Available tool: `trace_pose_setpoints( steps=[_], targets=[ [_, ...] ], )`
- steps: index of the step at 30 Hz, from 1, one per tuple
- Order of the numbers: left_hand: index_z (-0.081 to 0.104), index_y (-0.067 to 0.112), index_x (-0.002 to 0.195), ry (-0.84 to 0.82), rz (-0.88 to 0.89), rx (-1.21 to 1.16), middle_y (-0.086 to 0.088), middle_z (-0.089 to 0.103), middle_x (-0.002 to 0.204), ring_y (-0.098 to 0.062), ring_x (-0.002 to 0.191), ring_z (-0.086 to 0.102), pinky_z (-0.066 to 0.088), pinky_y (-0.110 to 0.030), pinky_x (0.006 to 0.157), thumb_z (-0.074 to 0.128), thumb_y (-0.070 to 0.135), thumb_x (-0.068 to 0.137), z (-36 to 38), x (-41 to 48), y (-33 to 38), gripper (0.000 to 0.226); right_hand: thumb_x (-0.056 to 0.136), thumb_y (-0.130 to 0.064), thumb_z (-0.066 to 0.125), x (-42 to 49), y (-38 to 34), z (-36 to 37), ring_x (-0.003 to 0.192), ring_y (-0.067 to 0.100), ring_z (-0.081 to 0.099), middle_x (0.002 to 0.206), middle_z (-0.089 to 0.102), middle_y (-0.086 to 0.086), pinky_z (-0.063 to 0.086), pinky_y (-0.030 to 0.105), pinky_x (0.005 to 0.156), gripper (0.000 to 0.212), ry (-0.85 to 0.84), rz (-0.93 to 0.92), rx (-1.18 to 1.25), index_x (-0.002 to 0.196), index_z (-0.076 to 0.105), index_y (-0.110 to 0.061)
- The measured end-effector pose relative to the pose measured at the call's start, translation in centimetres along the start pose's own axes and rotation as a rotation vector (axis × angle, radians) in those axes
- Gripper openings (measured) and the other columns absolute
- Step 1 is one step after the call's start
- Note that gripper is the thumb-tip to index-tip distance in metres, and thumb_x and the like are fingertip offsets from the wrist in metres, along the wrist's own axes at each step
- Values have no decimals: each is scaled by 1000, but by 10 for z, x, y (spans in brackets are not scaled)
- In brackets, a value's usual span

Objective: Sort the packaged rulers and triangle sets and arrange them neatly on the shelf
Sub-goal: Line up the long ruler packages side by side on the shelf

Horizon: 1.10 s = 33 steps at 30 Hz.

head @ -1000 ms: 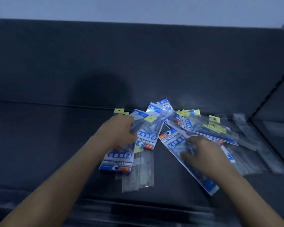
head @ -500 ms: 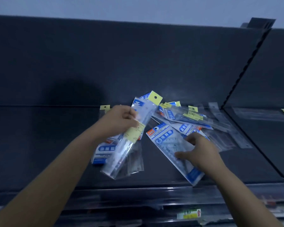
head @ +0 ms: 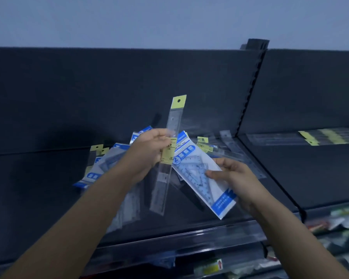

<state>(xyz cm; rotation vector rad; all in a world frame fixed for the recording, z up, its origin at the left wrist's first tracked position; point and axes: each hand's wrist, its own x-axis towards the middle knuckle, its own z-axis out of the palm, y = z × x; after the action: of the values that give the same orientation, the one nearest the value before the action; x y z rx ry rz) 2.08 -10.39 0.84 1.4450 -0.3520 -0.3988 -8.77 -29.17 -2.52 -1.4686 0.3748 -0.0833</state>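
Note:
My left hand [head: 147,152] grips a clear packaged ruler [head: 165,178] with a yellow hang tab, held nearly upright above the dark shelf [head: 38,188]. My right hand [head: 233,176] pinches a blue-and-white packaged triangle set [head: 197,174], lifted and tilted, its top end tucked behind the ruler. A loose pile of triangle packs [head: 101,166] and ruler packs [head: 205,144] lies on the shelf behind both hands, partly hidden by them.
A slotted upright [head: 250,93] divides this shelf bay from the right bay, where ruler packs [head: 310,137] lie in a row. A clear price rail [head: 189,236] runs along the shelf's front edge. Other packaged goods [head: 340,220] sit on the lower right shelf.
My left hand has raised a ruler pack off the pile and turned it upright. My right hand has lifted a triangle set off the shelf. The camera has tilted up.

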Motion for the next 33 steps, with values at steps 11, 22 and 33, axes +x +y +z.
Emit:
trace_pose_setpoints(
  steps=[11, 22, 33],
  targets=[
    [60, 1, 93, -233, -196, -489, 3, 39, 59, -8, 43, 35, 29, -19, 42, 47, 27, 96, 151, 52, -19, 29, 85, 3, 62, -33, 13, -107, 69, 24, 67, 82, 72, 14, 54, 31, 66, 22, 193, -79, -81, 74, 73, -12],
    [61, 4, 94, -176, -96, -644, -6, 63, 75, -18, 67, 59, 50, -28, 70, 35, 28, 104, 384, 83, -51, 36, 73, -31, 75, -48, 12, -318, 57, 22, 64, 74, 68, 21, 50, 25, 54, 42, 139, -71, 56, 83, 65, 9],
    [76, 9, 85, -211, 103, 117, -21, 72, 85, -24, 73, 71, 57, -23, 66, 84, 13, 60, 454, 146, -59, 26, 59, -19, 80, 2, -13, -546, 55, 27, 66, 76, 70, 23, 52, 29, 50, 42, 275, 7, 208, 91, 64, 4]
  ],
)
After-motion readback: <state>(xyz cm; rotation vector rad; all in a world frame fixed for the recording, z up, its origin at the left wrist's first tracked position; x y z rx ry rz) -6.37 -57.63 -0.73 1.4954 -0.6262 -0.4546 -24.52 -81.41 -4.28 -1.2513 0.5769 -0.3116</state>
